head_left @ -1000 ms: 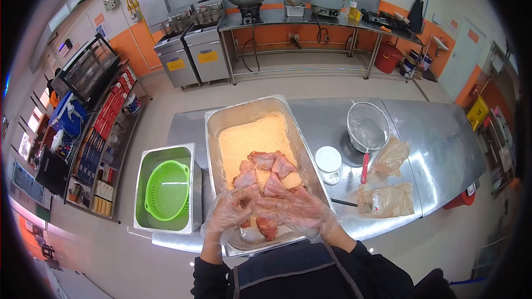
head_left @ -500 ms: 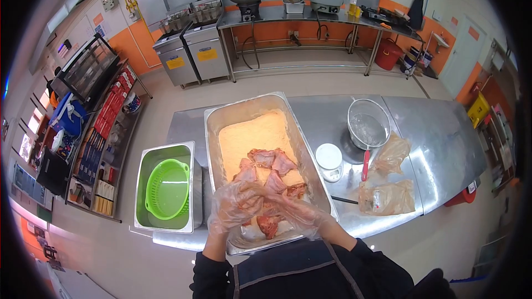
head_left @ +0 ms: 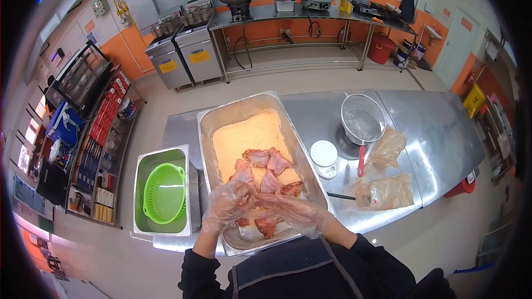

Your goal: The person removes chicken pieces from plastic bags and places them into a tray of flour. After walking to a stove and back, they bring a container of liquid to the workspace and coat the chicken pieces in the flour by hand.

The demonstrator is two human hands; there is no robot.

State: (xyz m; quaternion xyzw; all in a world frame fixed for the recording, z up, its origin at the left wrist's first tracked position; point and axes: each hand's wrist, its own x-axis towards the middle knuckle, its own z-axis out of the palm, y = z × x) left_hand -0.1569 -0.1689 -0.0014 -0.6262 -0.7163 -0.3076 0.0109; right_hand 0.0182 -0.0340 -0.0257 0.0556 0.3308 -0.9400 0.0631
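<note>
A deep metal tray (head_left: pixel 208 149) holds orange-yellow powder (head_left: pixel 246 133) at its far end, with several raw meat pieces (head_left: pixel 257 158) in its nearer half. Loose clear plastic gloves cover both hands. My left hand (head_left: pixel 230 205) is closed over the tray's near left part, its fingers curled around something hidden by the glove. Reaching in from the right, my right hand (head_left: pixel 293 211) has its fingers pressed together beside the left one, above the meat; what they grip is unclear. More meat (head_left: pixel 266 227) lies below the hands.
Left of the tray, a green basket (head_left: pixel 165 194) sits in a smaller metal pan (head_left: pixel 139 174). On the steel table to the right are a white scale (head_left: pixel 325 158), a red-handled strainer (head_left: pixel 362 119), a plastic bag (head_left: pixel 388 149) and a packet in plastic (head_left: pixel 385 192). Fryers (head_left: pixel 185 55) stand behind.
The camera view has shifted slightly. My left hand has moved a little left, away from my right hand, and its fingers are curled more tightly. The meat in the tray looks the same.
</note>
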